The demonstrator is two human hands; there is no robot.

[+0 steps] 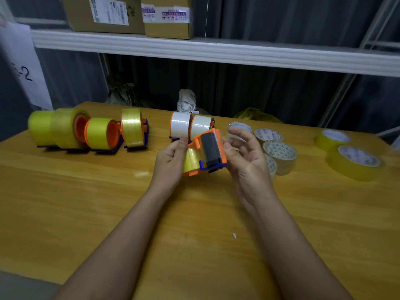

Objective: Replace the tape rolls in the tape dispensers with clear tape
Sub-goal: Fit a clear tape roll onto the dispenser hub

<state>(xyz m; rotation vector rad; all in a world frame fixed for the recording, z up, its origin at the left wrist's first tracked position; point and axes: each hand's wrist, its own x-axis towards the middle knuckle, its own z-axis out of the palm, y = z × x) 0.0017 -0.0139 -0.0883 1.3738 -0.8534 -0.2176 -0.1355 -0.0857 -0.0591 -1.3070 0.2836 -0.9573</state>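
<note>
Loaded dispensers are waiting along the table's far left. Mid-table, the person's left hand is gripping a light, rigid orange dispenser with its yellow roll; the plastic frame looks the safest hold. The right hand is hovering loosely spread, holding nothing. Clear rolls, probably slick, are lying just beyond it.

Both hands are raised mid-table, left hand gripping, right hand loosely curled.
</note>
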